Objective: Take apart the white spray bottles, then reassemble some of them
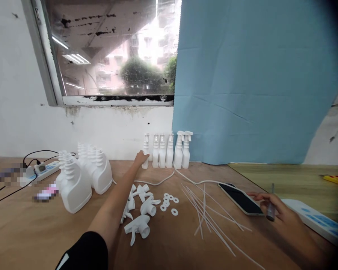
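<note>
My left hand reaches out to the wall and is closed around the lower part of a white spray bottle, the leftmost of an upright row. Several more assembled spray bottles stand just right of it. My right hand grips a dark, slim pen, with its fingers beside the right end of a phone lying on the table. Below my left forearm's reach lie several loose trigger spray heads, partly hidden by the arm. White ring washers and thin dip tubes lie loose between my hands.
White bottles without heads stand at the left. Behind them are a power strip and black cables. A white cable crosses the brown table. Another power strip and a yellow tool are at the right.
</note>
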`<state>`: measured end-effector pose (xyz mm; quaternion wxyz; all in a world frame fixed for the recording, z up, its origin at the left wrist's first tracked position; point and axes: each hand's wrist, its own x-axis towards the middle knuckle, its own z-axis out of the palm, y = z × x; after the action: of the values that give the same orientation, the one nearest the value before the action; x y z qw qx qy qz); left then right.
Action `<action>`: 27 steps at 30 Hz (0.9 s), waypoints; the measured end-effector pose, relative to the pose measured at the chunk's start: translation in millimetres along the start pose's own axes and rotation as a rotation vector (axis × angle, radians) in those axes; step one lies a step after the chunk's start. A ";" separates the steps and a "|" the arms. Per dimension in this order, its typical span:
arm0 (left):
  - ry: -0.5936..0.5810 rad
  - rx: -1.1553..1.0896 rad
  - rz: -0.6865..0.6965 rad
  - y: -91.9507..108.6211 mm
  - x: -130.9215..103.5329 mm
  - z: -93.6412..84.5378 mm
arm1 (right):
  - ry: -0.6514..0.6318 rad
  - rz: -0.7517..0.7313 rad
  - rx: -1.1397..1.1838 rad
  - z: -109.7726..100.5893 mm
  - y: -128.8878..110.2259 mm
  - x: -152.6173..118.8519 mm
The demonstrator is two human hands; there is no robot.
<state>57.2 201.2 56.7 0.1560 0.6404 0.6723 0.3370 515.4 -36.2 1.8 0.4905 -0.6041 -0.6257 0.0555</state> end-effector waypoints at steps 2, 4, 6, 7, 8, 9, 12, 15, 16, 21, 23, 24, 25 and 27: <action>0.037 0.036 0.031 1.1 -15.2 -14.9 | 0.012 0.012 0.004 0.0 -5.5 -0.4; 0.084 0.080 0.077 4.7 -35.2 -31.9 | 0.020 0.024 0.008 0.4 -12.2 -0.2; 0.130 0.127 0.144 10.7 -60.2 -49.7 | 0.016 0.029 -0.001 1.8 -19.7 1.2; 0.147 0.150 0.185 14.4 -74.3 -58.4 | 0.010 0.023 -0.002 3.2 -23.8 2.5; 0.156 0.173 0.226 18.2 -89.1 -66.8 | -0.001 0.011 0.003 5.2 -28.2 4.3; 0.155 0.194 0.272 22.0 -104.2 -74.5 | -0.016 -0.007 0.013 8.0 -33.4 6.5; 0.137 0.263 0.377 31.3 -147.8 -92.9 | -0.085 -0.094 0.044 20.7 -57.3 14.5; 0.123 0.336 0.471 36.3 -182.4 -103.6 | -0.169 -0.227 0.039 37.8 -97.9 22.8; 0.124 0.366 0.512 37.0 -191.3 -105.7 | -0.209 -0.282 0.037 44.1 -114.4 25.4; 0.124 0.476 0.597 37.4 -217.2 -109.8 | -0.332 -0.479 0.137 77.8 -196.9 39.5; 0.110 0.475 0.624 37.6 -220.8 -110.6 | -0.373 -0.467 0.245 90.5 -222.9 44.7; 0.100 0.472 0.634 37.8 -221.8 -111.1 | -0.386 -0.469 0.317 96.2 -233.6 46.6; 0.089 0.473 0.637 38.0 -222.5 -111.6 | -0.384 -0.478 0.391 101.5 -242.6 48.0; 0.069 0.482 0.631 38.9 -223.6 -112.5 | -0.363 -0.472 0.535 110.8 -254.8 48.7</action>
<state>43.7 -45.2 114.1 -0.1329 0.8220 0.5072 0.2222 271.5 -6.1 140.4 0.5112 -0.2748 -0.7873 0.2082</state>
